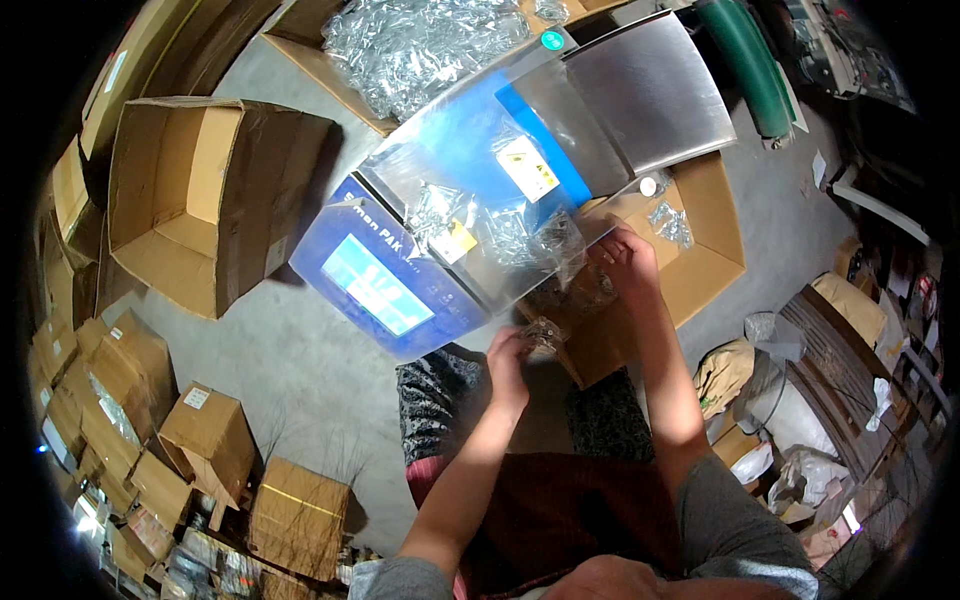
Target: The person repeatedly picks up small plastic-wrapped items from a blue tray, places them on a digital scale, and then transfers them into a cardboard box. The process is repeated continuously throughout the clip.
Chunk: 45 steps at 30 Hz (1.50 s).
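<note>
A small clear plastic bag with shiny contents is pinched in my left hand, just below the blue and steel machine's near corner. My right hand is by the machine's right edge, its fingers bent inward; what they grip, if anything, I cannot make out. The packing machine has a lit screen on its front panel. On its top lie loose metal pieces and clear bags of metal parts. Under my hands stands an open cardboard box, with a clear bag inside.
A large carton heaped with clear bags of metal parts stands behind the machine. At left is an open cardboard box, with several stacked cartons nearer. A green roller is at the far right; bags and sacks lie at right.
</note>
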Motion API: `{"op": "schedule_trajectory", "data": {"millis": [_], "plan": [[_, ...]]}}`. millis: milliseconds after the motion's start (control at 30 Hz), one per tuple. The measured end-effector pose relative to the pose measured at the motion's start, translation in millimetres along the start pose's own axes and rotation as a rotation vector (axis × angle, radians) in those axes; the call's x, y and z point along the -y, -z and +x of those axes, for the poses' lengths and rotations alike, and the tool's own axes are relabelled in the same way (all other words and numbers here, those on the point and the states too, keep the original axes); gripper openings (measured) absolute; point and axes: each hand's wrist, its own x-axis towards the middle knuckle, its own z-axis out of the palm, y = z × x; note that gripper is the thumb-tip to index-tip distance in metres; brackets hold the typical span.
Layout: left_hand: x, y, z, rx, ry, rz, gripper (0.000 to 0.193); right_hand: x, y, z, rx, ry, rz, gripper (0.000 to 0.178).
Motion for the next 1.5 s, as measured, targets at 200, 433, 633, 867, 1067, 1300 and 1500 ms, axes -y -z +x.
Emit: {"op": "schedule_trajectory", "data": {"millis": [200,433,633,867,1067,1300,1500], "plan": [[20.7,-5.1,5.8,-0.028,0.416,-0.612,0.018,-11.5,4.5,25.9,0.158,-0.075,0.188,0.03],[-0.9,-5.9,5.9,-0.055,0.505,-0.481,0.014,-15.3,11.6,33.6,-0.027,-0.052,0.141,0.044],[23.8,3.7,3.4,0.009,0.295,-0.254,0.02,-17.4,3.5,33.9,0.012,-0.099,0.171,0.042],[0.8,-5.6,4.5,-0.029,0.504,-0.398,0.023,-24.1,26.6,48.7,0.261,-0.039,0.16,0.029],[0.2,-6.9,3.2,0.015,0.433,-0.309,0.019,-16.0,14.7,-15.4,-0.089,0.084,-0.289,0.017],[30.6,-0.2,5.3,0.089,0.522,-0.51,0.011,34.4,-45.7,-105.2,-0.069,0.25,-0.233,0.026],[10.7,-13.8,4.9,0.113,0.44,-0.352,0.014,48.2,-116.0,-104.7,0.22,0.401,-0.288,0.035]]}}
